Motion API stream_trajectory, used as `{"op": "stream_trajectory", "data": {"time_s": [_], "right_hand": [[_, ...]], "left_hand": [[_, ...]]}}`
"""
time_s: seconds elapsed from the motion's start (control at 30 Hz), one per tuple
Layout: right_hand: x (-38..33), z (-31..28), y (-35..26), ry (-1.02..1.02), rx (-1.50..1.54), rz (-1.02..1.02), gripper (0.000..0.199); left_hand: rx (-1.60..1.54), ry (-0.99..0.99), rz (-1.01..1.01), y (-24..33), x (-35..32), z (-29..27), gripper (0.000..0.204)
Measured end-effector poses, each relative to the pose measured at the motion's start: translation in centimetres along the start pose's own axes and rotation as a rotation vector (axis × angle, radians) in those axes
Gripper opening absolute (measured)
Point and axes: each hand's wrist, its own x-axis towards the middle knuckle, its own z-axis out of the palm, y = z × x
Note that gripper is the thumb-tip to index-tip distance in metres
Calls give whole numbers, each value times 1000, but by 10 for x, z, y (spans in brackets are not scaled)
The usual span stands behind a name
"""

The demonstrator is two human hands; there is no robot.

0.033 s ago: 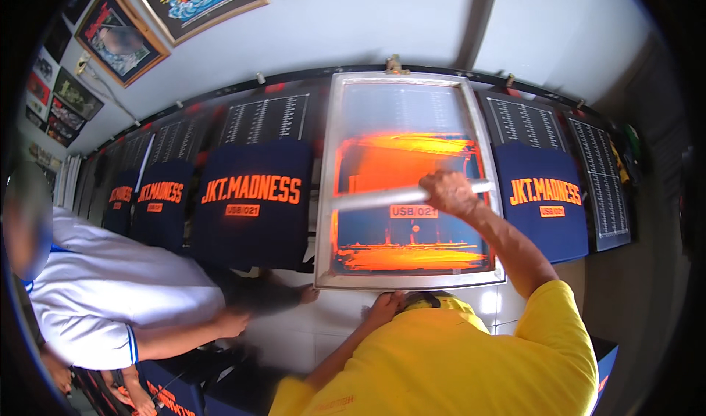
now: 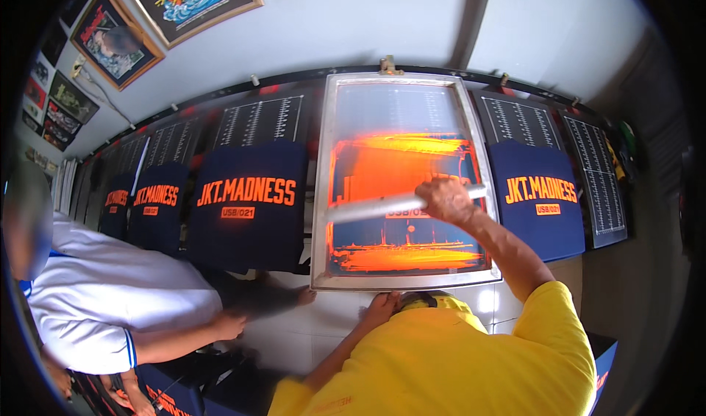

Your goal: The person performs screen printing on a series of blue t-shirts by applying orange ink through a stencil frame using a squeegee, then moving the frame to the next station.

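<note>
Fingers (image 2: 432,189) round straight bar (image 2: 368,209), streaked ink (image 2: 412,257)

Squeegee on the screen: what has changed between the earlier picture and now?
The squeegee, still in the right hand, has slid slightly toward the person, now partly covering the small orange patch seen through the screen. Nothing was visibly grasped or released. The left hand stays near the screen's lower edge; the side shirts lie as before.
</note>
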Motion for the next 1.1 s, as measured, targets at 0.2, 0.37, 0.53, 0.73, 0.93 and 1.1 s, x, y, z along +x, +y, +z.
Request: {"op": "stream_trajectory", "data": {"time_s": [0.2,0.37,0.53,0.73,0.93,1.1], "right_hand": [[-54,-25,-23,24,65,-80,18],[-32,-13,27,3,39,157,17],[34,-9,79,4,-9,264,13],[54,9,99,37,-48,249,13],[24,-19,68,-172,45,196,15],[-33,-26,10,-246,6,284,13]], "left_hand": [[-8,8,-28,28,-13,2,41],[42,-38,58,21,-11,-4,37],[11,3,-53,32,-14,-2,38],[88,-68,-65,32,-16,-8,42],[87,16,-48,36,-21,-3,45],[101,-38,3,24,-12,-10,44]]}}
